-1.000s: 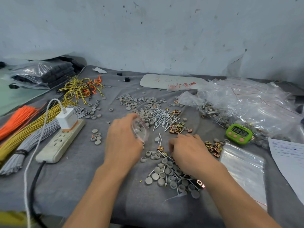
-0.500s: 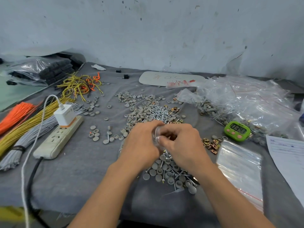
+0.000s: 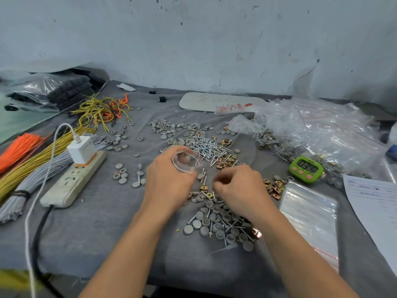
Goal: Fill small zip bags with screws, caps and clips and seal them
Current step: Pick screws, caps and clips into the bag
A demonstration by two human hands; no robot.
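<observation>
Clear zip bag (image 3: 186,161) gripped by left hand (image 3: 169,183); right hand (image 3: 238,187) just beside.

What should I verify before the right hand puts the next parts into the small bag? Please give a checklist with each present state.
1. The left hand grips the small zip bag: ok.
2. Bag mouth stands open: ok, rim shows as an open ring.
3. The right hand holds parts: cannot tell; fingers curled but blurred.
4. Right hand is over the bag mouth: not ok; it is beside the bag, apart.
5. The pile of caps and screws lies near the hands: ok.
6. The brass clips lie right of the right hand: ok.
</observation>
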